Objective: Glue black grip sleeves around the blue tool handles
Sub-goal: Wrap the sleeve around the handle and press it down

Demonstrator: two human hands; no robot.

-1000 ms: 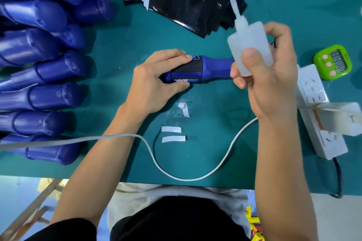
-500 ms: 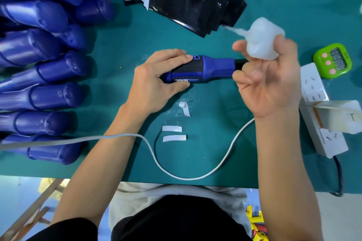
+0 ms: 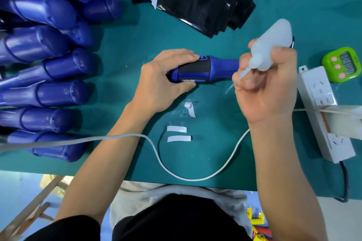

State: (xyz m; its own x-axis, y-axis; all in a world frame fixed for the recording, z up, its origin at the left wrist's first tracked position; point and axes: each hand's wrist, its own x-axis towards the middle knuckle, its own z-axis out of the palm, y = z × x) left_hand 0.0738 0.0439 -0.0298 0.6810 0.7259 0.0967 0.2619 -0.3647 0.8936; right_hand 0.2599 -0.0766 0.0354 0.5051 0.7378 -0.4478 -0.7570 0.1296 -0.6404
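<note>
a person works at a green desk point(image 3: 137, 45), seen from above. near the centre lies a blue tool handle point(image 3: 223, 66), running lengthwise from 9 to 3 o'clock, with a black grip sleeve point(image 3: 194, 68) wrapped round its left part. the left hand point(image 3: 162, 82) holds that end. its grip is narrow, with the fingers laid over the top of the sleeve and the thumb tucked against the near side. the right hand point(image 3: 266, 92), at 3 o'clock of the handle, has its grip closed round a cloudy white glue bottle point(image 3: 270, 45). the bottle is tipped so its nozzle point(image 3: 242, 75) slants down toward 7 o'clock, beside the handle's bare blue part; whether the tip touches it cannot be told. at 9 o'clock of the desk lies a heap of bare blue handles point(image 3: 49, 70). at 12 o'clock is a stack of loose black sleeves point(image 3: 195, 0). three white paper strips point(image 3: 177, 128) lie at 6 o'clock of the handle.
</note>
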